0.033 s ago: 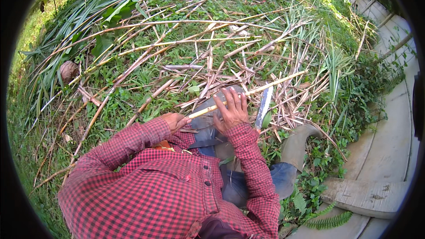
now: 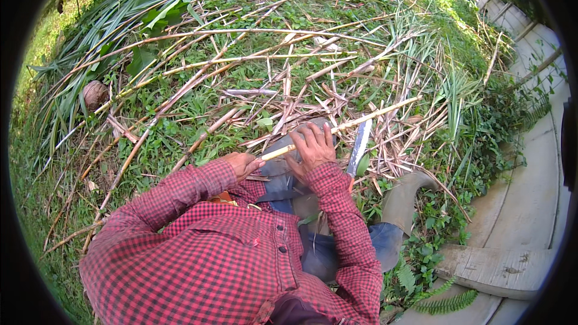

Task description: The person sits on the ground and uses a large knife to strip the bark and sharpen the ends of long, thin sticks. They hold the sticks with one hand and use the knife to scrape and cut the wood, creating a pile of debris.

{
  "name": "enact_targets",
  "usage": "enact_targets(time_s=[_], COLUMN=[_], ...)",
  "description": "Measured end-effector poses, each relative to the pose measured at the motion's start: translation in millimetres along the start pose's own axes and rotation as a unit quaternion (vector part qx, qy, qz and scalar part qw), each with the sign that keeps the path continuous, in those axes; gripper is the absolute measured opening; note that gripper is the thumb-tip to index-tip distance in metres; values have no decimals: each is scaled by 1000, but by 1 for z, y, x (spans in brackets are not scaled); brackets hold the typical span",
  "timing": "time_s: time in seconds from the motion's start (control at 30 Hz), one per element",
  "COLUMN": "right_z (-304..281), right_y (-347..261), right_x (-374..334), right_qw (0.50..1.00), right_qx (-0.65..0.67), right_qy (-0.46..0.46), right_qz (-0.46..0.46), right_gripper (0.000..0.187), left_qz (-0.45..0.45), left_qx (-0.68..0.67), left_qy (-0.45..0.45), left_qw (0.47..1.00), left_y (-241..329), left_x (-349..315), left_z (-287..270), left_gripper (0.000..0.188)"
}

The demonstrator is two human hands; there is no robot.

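A pale yellow, jointed cane stalk [image 2: 376, 111] slants across my lap, its far tip pointing up to the right. My left hand [image 2: 242, 165] is closed around its near end, thumb lying along it. Farther along, my right hand [image 2: 314, 149] lies over the stalk with its fingers curled across the top; the thumb side is partly hidden. Just right of that hand rests a long knife [image 2: 360, 144] with a pale, worn blade and an orange-red part at its lower end, apart from both hands. A grey boot [image 2: 280, 144] shows beneath the stalk.
Several long cane stalks [image 2: 241, 57] lie across the grass ahead, among dry husks [image 2: 385, 159] and cut green leaves [image 2: 63, 63]. A brown, round husk [image 2: 94, 94] sits at the left. My other boot [image 2: 402, 198] is bent to the right, near a plank walkway [image 2: 512, 198] with ferns.
The cane stalk has shifted slightly to the right. The fingers of my right hand have drawn together a little over it, and my left hand has moved slightly rightward with its end.
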State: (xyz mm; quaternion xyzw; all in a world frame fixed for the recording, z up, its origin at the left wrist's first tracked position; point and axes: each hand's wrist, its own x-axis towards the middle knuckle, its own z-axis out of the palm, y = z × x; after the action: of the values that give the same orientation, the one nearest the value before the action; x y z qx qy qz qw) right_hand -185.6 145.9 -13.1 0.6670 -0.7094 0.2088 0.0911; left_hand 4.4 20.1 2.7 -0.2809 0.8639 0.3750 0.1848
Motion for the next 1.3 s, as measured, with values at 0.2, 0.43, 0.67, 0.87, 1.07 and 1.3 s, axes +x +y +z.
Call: enact_targets(time_s=[0.2, 0.43, 0.67, 0.87, 1.07, 1.3], right_z=[4, -24, -17, -51, -108, -133], right_y=[47, 79, 70, 62, 103, 142], right_x=[41, 81, 85, 110, 111, 118], right_qw=[997, 989, 986, 970, 962, 961], right_qx=[-69, -108, -5, 46, -32, -25], right_qy=[21, 100, 145, 230, 265, 269], right_qz=[26, -7, 84, 61, 59, 57], right_gripper=[37, 28, 27, 42, 46, 36], left_qz=[93, -46, 0, 131, 211, 226], left_qx=[37, 143, 340, 539, 513, 565], left_qy=[228, 382, 571, 645, 635, 655], left_qw=[968, 912, 747, 527, 537, 447], left_y=[-2, -48, -14, 37, 71, 106], left_x=[-23, -81, -106, -133, -113, -99], left_z=[8, -7, -96, -162, -188, -204], left_gripper=[38, 28, 14, 12, 12, 12])
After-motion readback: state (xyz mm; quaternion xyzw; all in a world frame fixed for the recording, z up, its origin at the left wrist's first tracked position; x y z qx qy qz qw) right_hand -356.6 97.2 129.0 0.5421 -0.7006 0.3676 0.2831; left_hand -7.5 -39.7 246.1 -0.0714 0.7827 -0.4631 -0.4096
